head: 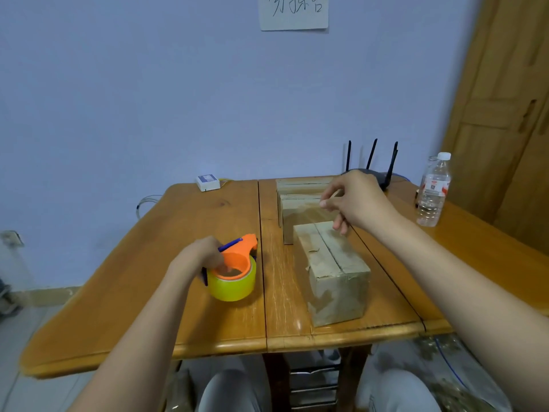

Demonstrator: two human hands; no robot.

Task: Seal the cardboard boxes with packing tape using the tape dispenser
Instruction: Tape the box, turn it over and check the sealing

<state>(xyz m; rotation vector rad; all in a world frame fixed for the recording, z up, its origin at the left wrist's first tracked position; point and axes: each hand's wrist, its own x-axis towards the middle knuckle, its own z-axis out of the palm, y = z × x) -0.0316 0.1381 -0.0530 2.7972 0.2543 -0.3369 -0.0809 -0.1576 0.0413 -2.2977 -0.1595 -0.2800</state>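
Hands over a wooden tabletop (184, 221) — left hand (197, 257) curled around the orange tape dispenser (234, 267) with its yellow roll, resting left of the nearest cardboard box (332, 272); right hand (353, 200) hovers above the boxes, its grip loosely curled, seemingly holding nothing.

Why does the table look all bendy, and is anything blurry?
In the head view, the wide lens curves the table edge and the door; the right hand looks slightly blurred over the boxes; the tape dispenser stays fairly sharp.
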